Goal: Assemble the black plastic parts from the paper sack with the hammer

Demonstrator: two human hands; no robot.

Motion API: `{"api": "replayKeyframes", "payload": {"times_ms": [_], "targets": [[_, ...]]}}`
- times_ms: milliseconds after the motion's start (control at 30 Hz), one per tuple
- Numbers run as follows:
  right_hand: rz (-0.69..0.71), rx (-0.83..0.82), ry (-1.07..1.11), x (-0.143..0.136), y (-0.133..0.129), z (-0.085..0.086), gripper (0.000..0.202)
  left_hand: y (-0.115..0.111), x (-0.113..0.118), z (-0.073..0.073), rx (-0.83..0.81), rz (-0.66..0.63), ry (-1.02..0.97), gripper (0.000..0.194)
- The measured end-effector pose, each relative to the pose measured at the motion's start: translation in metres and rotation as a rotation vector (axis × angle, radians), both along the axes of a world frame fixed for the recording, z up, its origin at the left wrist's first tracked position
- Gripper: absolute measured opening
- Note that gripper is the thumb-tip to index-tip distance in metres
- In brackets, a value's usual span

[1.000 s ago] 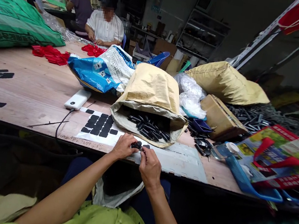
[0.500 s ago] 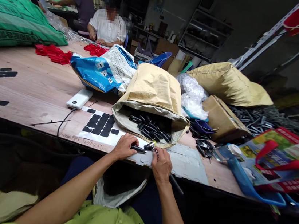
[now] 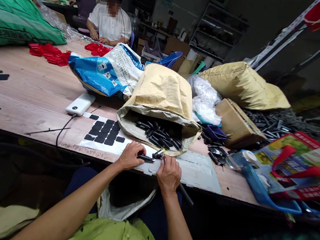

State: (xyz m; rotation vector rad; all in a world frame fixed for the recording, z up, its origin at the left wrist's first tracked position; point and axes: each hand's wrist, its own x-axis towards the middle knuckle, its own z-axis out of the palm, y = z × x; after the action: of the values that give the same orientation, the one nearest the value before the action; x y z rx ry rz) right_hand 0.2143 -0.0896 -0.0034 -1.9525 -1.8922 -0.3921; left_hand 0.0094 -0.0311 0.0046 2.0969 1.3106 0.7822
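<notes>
My left hand (image 3: 132,155) pinches a small black tube-like piece (image 3: 146,158) against the table's front edge. In my right hand (image 3: 170,173) is a hammer; its shiny metal head (image 3: 158,154) lies close to the end of the black piece, and a dark handle (image 3: 186,194) sticks out below the hand. Whether the head touches the piece I cannot tell. A grey sheet (image 3: 200,172) covers the tabletop under both hands. Right behind them a tan sack (image 3: 164,89) lies with its mouth towards me, and many similar black pieces (image 3: 160,135) are inside.
White paper with black pads (image 3: 105,131) and a white power bank (image 3: 80,104) with a cable are left. A blue-white bag (image 3: 104,71) lies behind. On the right stand a cardboard box (image 3: 236,124), a blue tray (image 3: 267,199) and a colourful bag (image 3: 298,165). Two people sit at far left.
The view has shifted, so the scene sits slightly more left and higher. The hammer head stays near the black piece, and both hands keep their holds.
</notes>
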Motion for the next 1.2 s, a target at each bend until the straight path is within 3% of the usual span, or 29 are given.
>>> {"api": "replayKeyframes", "payload": {"times_ms": [300, 433, 533, 633, 833, 900, 933, 1000, 1133, 1200], "targets": [[-0.012, 0.019, -0.028, -0.001, 0.000, -0.005, 0.022, -0.007, -0.001, 0.001, 0.040, -0.040, -0.013, 0.017], [-0.012, 0.029, -0.038, -0.001, 0.000, -0.005, 0.023, -0.037, -0.003, 0.010, 0.061, -0.201, -0.031, 0.013], [-0.010, 0.028, -0.039, 0.000, 0.000, -0.005, 0.024, -0.069, -0.003, 0.006, -0.018, -0.325, 0.000, 0.013], [-0.012, 0.033, -0.035, 0.000, 0.000, -0.006, 0.025, -0.093, -0.002, -0.017, -0.140, -0.293, 0.174, 0.015], [-0.010, 0.040, -0.035, 0.000, -0.001, -0.006, 0.025, -0.106, -0.009, -0.089, -0.433, -0.164, 0.641, 0.020], [-0.008, 0.035, -0.030, 0.000, -0.001, -0.006, 0.025, -0.109, -0.014, -0.099, -0.454, -0.196, 0.697, 0.025], [-0.007, 0.030, -0.027, 0.000, -0.001, -0.005, 0.024, -0.109, -0.015, -0.097, -0.447, -0.219, 0.689, 0.027], [-0.007, 0.021, -0.020, 0.000, -0.001, -0.004, 0.024, -0.107, -0.016, -0.081, -0.430, -0.288, 0.607, 0.029], [-0.009, 0.008, -0.009, -0.001, -0.002, -0.003, 0.025, -0.074, -0.002, -0.013, -0.413, -0.523, 0.279, 0.019], [-0.008, 0.009, -0.008, -0.001, -0.001, -0.003, 0.025, -0.044, 0.010, 0.019, -0.326, -0.515, 0.113, 0.017]]}}
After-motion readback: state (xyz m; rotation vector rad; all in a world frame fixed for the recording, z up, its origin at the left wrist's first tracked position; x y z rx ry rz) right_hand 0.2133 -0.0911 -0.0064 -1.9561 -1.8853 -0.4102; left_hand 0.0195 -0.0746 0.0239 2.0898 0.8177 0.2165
